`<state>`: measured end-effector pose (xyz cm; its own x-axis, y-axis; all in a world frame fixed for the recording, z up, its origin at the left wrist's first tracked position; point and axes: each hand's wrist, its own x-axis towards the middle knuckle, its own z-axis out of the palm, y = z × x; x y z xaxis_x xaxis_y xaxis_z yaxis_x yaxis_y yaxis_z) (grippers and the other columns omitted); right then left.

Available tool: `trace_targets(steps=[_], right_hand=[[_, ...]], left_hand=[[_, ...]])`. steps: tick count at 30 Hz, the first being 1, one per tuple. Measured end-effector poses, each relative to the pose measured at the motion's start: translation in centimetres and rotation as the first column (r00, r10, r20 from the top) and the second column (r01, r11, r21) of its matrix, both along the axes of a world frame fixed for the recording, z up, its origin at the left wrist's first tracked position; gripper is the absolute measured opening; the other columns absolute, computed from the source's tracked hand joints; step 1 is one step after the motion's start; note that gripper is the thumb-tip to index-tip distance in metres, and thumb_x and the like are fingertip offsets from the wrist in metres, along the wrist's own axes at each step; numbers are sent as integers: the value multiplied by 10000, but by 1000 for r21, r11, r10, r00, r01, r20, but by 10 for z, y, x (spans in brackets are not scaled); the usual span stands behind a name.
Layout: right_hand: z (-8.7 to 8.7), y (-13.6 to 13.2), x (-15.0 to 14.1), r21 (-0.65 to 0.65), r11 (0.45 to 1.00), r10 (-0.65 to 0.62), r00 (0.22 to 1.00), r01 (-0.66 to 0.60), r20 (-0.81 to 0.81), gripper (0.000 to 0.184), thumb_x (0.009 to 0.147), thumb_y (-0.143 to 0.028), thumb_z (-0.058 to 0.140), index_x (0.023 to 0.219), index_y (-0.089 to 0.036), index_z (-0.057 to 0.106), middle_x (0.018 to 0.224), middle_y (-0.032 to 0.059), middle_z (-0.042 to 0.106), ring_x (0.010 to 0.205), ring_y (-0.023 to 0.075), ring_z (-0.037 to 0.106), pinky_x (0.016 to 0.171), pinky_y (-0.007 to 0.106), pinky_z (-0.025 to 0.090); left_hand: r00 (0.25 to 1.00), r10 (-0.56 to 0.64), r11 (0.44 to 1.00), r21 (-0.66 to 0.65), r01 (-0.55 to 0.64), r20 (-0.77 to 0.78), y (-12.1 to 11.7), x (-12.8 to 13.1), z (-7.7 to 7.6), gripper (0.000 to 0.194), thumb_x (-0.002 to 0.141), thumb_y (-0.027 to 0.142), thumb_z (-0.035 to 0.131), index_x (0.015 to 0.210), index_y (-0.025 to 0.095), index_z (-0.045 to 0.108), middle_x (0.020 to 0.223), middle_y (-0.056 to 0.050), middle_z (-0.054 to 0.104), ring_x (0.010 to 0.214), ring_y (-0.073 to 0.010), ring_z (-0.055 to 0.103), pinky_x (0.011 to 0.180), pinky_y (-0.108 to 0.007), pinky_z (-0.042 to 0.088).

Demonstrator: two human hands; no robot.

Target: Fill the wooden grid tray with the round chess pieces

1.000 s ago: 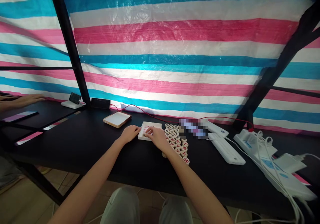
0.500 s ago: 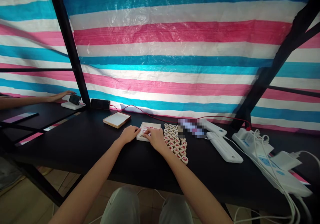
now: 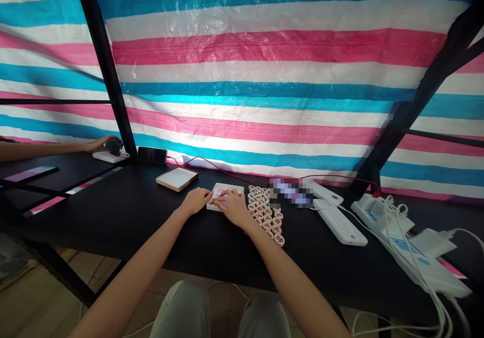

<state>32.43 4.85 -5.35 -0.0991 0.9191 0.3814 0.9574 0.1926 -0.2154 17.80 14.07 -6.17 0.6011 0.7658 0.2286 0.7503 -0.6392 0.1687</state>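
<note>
A small white box (image 3: 209,208) sits on the black table, with red markings and some dark ones inside it. My left hand (image 3: 195,200) is closed at the box's left side, its fingertips on the edge. Over the box's right half lies my right hand (image 3: 233,207), fingers stretched out and slightly apart, covering part of the inside. Whether a small piece is under those fingertips is hidden. Right of the box stand rows of round xiangqi pieces (image 3: 267,218), dark characters at the back and red ones in front; my right wrist covers some.
A shallow lid (image 3: 176,179) lies behind my left hand. A phone (image 3: 152,155) leans at the back. White power banks (image 3: 339,222) and a cabled power strip (image 3: 406,247) occupy the right. At far left, another person's hand (image 3: 101,144) touches a dark device on a white stand (image 3: 109,156).
My right hand's fingers have gone from bunched at the box's front to stretched out across it. My left hand stays at the box. The other person's hand has closed on the dark device.
</note>
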Motion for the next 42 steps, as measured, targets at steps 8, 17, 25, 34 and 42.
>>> trace_targets(steps=[8,17,25,34,42], right_hand=[[1,-1,2,92,995,-44,999,43,5,302,906,-422,375,944,-294,645,1099,7,571,1008,193,425,809,363,263],[-1,0,5,76,997,10,1000,-11,9,279,891,-423,411,894,-300,662,1079,-20,591,993,180,440,798,362,259],[28,-7,57,124,931,-339,939,343,-52,245,889,-322,408,918,-267,645,1001,20,609,945,188,472,785,337,261],[12,-13,96,-85,793,-593,797,603,116,252,810,-265,481,992,-186,637,1084,125,553,1028,270,437,811,380,299],[9,-14,95,-13,812,-575,805,583,146,300,824,-204,411,1023,-181,634,1077,147,550,1031,283,416,802,408,303]], left_hand=[[1000,-2,1000,0,2,-13,-2,-1,2,462,901,395,258,844,190,668,826,-76,653,815,-211,570,648,-258,387],[1000,8,1000,8,-8,-15,1,0,-1,470,903,407,253,848,190,666,836,-76,654,818,-206,575,637,-254,377],[1000,3,1000,-25,-3,-9,2,-1,-1,501,901,426,230,778,184,651,804,-79,648,787,-204,580,605,-252,362],[1000,12,999,-38,-12,-2,1,0,2,475,897,412,246,781,190,649,802,-74,643,776,-200,579,586,-245,352],[1000,1,999,-38,-1,-1,-1,0,3,485,900,410,240,792,186,657,812,-80,644,802,-202,579,607,-249,362]])
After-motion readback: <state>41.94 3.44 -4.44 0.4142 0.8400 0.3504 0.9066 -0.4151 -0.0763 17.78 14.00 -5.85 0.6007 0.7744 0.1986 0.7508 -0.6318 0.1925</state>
